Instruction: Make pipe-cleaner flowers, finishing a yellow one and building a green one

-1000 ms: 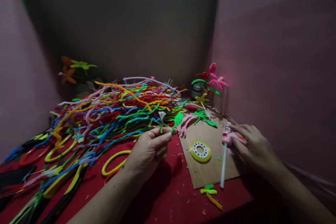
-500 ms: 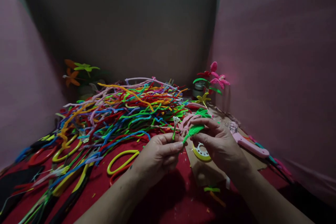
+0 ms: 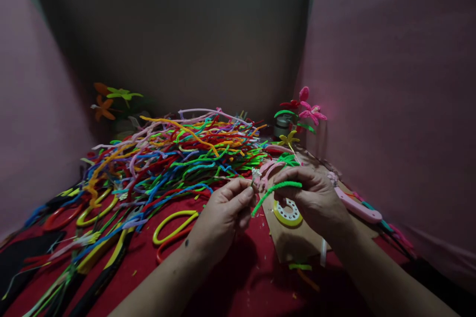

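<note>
My left hand [image 3: 228, 210] is closed in a pinch on a small bunch of white flower stamens [image 3: 256, 174], whose tips stand up above the thumb. Between the thumb and fingers of my right hand [image 3: 318, 200] is a green pipe-cleaner leaf [image 3: 277, 186], seen nearly edge-on as a curved strip. Its lower end hangs free just right of my left fingertips. Behind my right hand lie more green pipe-cleaner pieces [image 3: 288, 159] and pink pipe-cleaner loops [image 3: 268, 168]. Below that hand, a yellow roll with a white holed core [image 3: 288, 213] rests on cardboard [image 3: 293, 250].
A big heap of coloured pipe cleaners [image 3: 178, 148] covers the back of the red cloth [image 3: 230, 277]. Yellow-and-red-handled tools [image 3: 174, 228] lie left. A pink tool [image 3: 359, 206] sits right. Pipe-cleaner flowers stand behind: pink [image 3: 312, 113] and orange [image 3: 103, 108].
The green leaf has turned from its broad face to nearly edge-on, and its lower end has come away from my left fingertips. The stamens have shifted slightly right with my left hand.
</note>
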Motion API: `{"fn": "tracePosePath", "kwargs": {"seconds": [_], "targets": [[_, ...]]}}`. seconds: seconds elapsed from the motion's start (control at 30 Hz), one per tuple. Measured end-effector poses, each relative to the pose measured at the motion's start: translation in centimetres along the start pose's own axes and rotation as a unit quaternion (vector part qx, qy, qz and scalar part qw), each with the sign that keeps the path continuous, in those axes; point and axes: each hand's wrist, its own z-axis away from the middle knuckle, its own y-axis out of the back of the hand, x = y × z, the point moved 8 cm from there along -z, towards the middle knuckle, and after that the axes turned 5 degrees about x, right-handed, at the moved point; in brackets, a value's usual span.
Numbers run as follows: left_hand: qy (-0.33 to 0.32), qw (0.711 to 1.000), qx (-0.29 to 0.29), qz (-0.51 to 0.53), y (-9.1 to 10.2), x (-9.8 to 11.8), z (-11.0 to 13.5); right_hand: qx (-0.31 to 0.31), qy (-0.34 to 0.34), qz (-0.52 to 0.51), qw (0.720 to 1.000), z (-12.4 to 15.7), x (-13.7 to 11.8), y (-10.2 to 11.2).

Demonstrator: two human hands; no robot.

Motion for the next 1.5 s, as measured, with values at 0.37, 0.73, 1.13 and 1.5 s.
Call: {"fn": "tracePosePath", "kwargs": {"seconds": [0.37,0.73,1.13,1.5], "targets": [[0.018,0.999,0.019,0.026,0.1,-0.1,0.4,0.01,0.018,0.058,0.998,0.5,0.1,-0.5],[0.019,1.0,-0.008,-0.018,-0.3,-0.4,0.7,0.021,0.07,0.076,0.994,1.1,-1.0,-0.6],[0.019,0.999,-0.015,-0.031,-1.0,-0.1,1.0,0.04,0.115,0.083,0.989,1.5,-1.4,-0.7],[0.006,0.998,-0.006,-0.059,-1.2,0.2,1.2,0.063,0.17,0.128,0.975,2.2,-1.5,-0.6]]}}
